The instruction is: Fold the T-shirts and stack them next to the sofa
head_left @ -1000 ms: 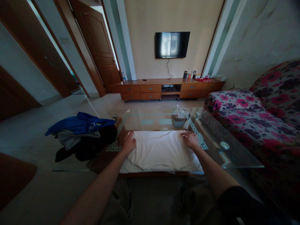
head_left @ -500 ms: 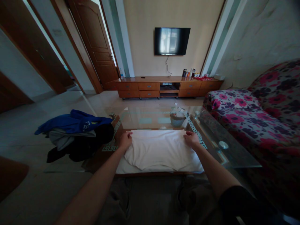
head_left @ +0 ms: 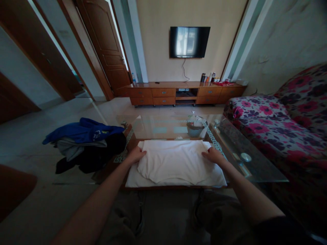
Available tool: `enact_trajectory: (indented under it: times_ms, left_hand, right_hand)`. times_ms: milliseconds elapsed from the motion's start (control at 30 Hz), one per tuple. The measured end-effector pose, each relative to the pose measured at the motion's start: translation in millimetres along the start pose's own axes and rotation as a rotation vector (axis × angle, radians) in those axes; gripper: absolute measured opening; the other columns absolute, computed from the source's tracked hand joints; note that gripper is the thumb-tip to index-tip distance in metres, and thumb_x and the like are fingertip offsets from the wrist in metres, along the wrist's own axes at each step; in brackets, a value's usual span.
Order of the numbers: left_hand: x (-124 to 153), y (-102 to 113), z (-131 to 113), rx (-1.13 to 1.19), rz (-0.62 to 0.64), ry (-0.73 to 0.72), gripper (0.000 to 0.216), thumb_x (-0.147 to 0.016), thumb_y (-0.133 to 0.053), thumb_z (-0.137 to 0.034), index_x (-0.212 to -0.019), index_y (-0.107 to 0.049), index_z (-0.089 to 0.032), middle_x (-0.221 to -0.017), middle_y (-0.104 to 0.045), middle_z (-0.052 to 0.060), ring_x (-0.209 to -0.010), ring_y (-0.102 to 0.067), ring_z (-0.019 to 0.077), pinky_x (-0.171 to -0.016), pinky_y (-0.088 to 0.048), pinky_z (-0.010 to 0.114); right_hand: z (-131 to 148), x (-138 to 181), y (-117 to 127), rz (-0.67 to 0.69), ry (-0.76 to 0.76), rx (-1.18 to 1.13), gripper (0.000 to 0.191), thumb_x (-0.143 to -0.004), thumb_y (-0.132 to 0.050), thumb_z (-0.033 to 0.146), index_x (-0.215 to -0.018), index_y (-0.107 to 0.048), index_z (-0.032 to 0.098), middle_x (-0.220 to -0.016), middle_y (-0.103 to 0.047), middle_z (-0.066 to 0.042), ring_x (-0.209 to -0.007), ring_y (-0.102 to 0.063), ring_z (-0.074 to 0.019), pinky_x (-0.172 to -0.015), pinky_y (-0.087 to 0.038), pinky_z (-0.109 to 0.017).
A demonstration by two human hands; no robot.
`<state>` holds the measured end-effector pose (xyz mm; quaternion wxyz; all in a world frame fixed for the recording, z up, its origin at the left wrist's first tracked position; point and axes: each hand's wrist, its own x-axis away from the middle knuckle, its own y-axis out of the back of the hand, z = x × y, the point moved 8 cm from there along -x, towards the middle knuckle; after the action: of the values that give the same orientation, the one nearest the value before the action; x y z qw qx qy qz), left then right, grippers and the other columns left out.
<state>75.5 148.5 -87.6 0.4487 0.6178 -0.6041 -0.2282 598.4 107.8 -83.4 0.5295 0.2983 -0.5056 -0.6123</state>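
A white garment point(head_left: 173, 161), perhaps a shirt, lies folded into a wide rectangle on the glass coffee table. Its upper layer stops short of the front edge, where a lower white layer shows. My left hand point(head_left: 136, 154) grips the left side, thumb on top and the other fingers mostly hidden under the cloth. On the opposite side my right hand point(head_left: 214, 156) holds the cloth in the same way. Left of the garment sits a heap of clothes: a blue top point(head_left: 84, 131), a grey piece point(head_left: 68, 149) and black clothing point(head_left: 97, 156).
The glass coffee table point(head_left: 258, 166) reaches past the garment on the right. Behind the garment stands a small basket point(head_left: 195, 129) with crumpled white stuff in it. A flowered sofa point(head_left: 263, 126) is at right. Across the floor is a low wooden cabinet point(head_left: 163, 92) under a television point(head_left: 189, 42).
My hands have slid from the garment's far corners a little down its sides, toward me. More of the lower white layer shows at both sides. The view has shifted slightly.
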Motion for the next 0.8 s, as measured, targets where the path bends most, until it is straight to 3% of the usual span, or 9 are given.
enact_trajectory:
  times_ms: [167, 267, 467, 600, 800]
  left_hand:
    - [28.2, -17.5, 25.5, 0.076, 0.384, 0.068, 0.038, -0.078, -0.07, -0.051, -0.07, -0.063, -0.015, -0.064, -0.069, 0.007, -0.055, -0.066, 0.0211, -0.046, -0.043, 0.025]
    - [45.4, -19.9, 31.5, 0.118, 0.512, 0.069, 0.041, -0.072, -0.075, -0.054, -0.067, -0.06, -0.016, -0.061, -0.067, 0.006, -0.056, -0.066, 0.0201, -0.046, -0.043, 0.024]
    - [53.2, -11.6, 35.3, 0.15, 0.452, 0.063, 0.037, -0.073, -0.074, -0.05, -0.07, -0.06, -0.017, -0.055, -0.06, 0.0, -0.051, -0.057, 0.0149, -0.051, -0.048, 0.025]
    - [52.5, -15.3, 31.6, 0.078, 0.414, 0.006, 0.03, -0.074, -0.071, -0.045, -0.078, -0.066, -0.015, -0.059, -0.061, 0.0, -0.051, -0.056, 0.0156, -0.047, -0.043, 0.025]
    - [40.8, -5.2, 7.4, -0.031, 0.146, -0.117, 0.02, -0.075, -0.07, -0.035, -0.078, -0.069, -0.015, -0.083, -0.072, 0.007, -0.083, -0.069, 0.0245, -0.062, -0.047, 0.025]
  right_hand:
    - [-23.9, 27.5, -17.7, 0.339, -0.09, -0.143, 0.048, -0.086, -0.063, 0.059, -0.083, -0.07, 0.012, -0.061, -0.068, -0.014, -0.052, -0.065, -0.0219, -0.05, -0.048, -0.029]
    - [-37.1, 41.3, -22.7, 0.429, -0.128, -0.288, 0.04, -0.082, -0.072, 0.053, -0.077, -0.069, 0.013, -0.054, -0.066, -0.009, -0.045, -0.058, -0.0157, -0.043, -0.042, -0.024]
    - [-48.8, 55.6, -22.7, 0.469, -0.181, -0.439, 0.034, -0.082, -0.072, 0.049, -0.085, -0.071, 0.015, -0.052, -0.062, -0.002, -0.039, -0.045, -0.0098, -0.041, -0.034, -0.022]
    - [-36.8, 55.5, -17.7, 0.382, -0.11, -0.281, 0.032, -0.081, -0.073, 0.046, -0.08, -0.07, 0.015, -0.053, -0.061, -0.003, -0.041, -0.049, -0.0122, -0.044, -0.035, -0.025]
    - [-12.2, 43.5, -5.7, 0.167, 0.026, -0.08, 0.025, -0.078, -0.073, 0.034, -0.063, -0.065, 0.016, -0.065, -0.066, -0.007, -0.064, -0.062, -0.0183, -0.058, -0.04, -0.026]
